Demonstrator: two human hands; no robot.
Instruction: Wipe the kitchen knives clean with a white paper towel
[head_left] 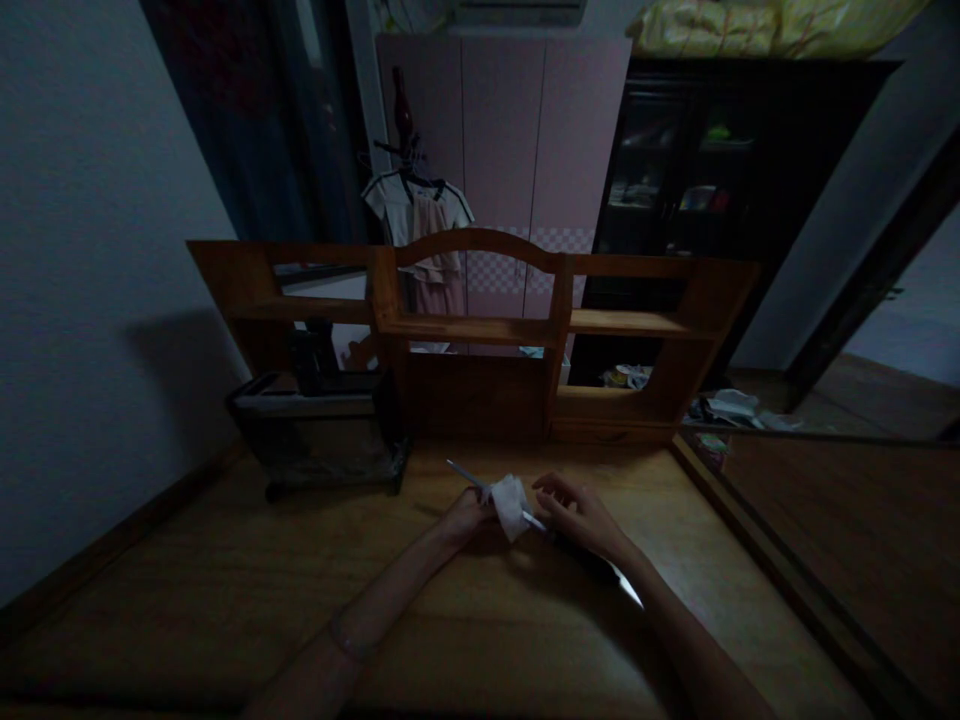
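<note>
White cloth (511, 505), or perhaps tissue, sits bunched around a thin rod (463, 472), held above the wooden surface (480, 640) and just in front of the person. One end of the rod sticks out towards ten o'clock, the other towards four. At nine o'clock from the cloth, the left hand (461, 513) is closed on its edge. At three o'clock, the right hand (583, 513) has its fingers loosely bent by the lower end; I cannot tell whether they grip the rod. Away at ten o'clock stands a black-edged tank (322, 435), and at twelve a wooden shelf (472, 328). The work looks partway along: the cloth is already around the rod, but neither has been set down; how much remains does not show in this dim light.
</note>
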